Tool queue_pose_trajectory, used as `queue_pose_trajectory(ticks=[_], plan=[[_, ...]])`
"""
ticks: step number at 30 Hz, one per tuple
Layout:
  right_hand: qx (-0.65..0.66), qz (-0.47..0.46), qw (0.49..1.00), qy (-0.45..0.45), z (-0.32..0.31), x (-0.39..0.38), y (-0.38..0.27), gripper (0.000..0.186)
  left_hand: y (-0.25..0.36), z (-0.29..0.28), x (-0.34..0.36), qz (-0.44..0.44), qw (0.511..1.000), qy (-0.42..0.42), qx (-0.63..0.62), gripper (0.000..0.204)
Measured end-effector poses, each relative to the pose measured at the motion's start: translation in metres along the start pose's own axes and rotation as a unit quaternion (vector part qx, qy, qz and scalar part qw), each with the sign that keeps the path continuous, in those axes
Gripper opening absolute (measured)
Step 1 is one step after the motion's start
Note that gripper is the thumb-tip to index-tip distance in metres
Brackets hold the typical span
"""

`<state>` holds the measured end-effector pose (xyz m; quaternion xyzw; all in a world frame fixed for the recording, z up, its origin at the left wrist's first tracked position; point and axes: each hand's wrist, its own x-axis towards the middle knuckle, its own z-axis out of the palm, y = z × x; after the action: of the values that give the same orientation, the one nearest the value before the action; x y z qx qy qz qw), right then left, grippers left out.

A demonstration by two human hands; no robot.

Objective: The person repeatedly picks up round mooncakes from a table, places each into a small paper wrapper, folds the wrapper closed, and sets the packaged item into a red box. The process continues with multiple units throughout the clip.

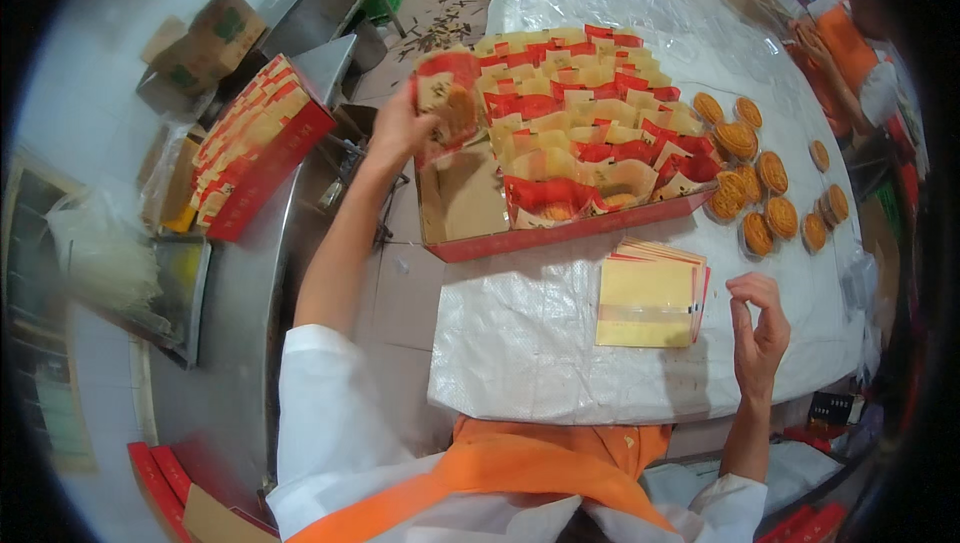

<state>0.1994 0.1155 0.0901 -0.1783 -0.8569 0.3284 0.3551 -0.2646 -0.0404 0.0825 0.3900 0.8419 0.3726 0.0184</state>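
My left hand (402, 128) is closed on a red-and-cream paper bag (447, 103) with a round pastry showing inside. It holds the bag above the left end of a shallow red cardboard box (560, 235). Rows of similar filled bags (575, 133) stand upright in the box, and bare cardboard shows at its left end. My right hand (760, 328) hovers over the table, right of a stack of flat cream-and-red bags (648, 303). Its fingers are curled in toward the thumb, and I see nothing held there.
Golden round pastries (781, 217), several in clear trays, lie on the white-covered table (520, 343) at right. Another person (845, 63) stands at the far right. To the left, a red box of bags (265, 158) rests on a metal counter (235, 313), near open cartons (205, 48).
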Motion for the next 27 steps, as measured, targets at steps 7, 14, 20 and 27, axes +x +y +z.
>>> queue_pose_trajectory(ticks=[7,14,20,27], plan=[[0.048,0.118,0.991,-0.030,0.003,-0.015,0.016,0.010,-0.044,0.051,0.025,0.024,0.979,-0.083,0.182,0.048],[0.057,0.148,0.986,-0.055,0.010,-0.017,0.028,0.008,-0.042,0.021,0.053,0.133,0.957,-0.104,0.234,0.052],[0.068,0.171,0.981,-0.063,0.017,-0.018,0.031,0.008,-0.048,0.011,0.083,0.093,0.923,-0.283,0.245,0.055],[0.044,0.175,0.979,-0.090,0.021,-0.019,0.030,0.007,-0.036,0.011,0.083,0.080,0.913,-0.298,0.265,0.054]])
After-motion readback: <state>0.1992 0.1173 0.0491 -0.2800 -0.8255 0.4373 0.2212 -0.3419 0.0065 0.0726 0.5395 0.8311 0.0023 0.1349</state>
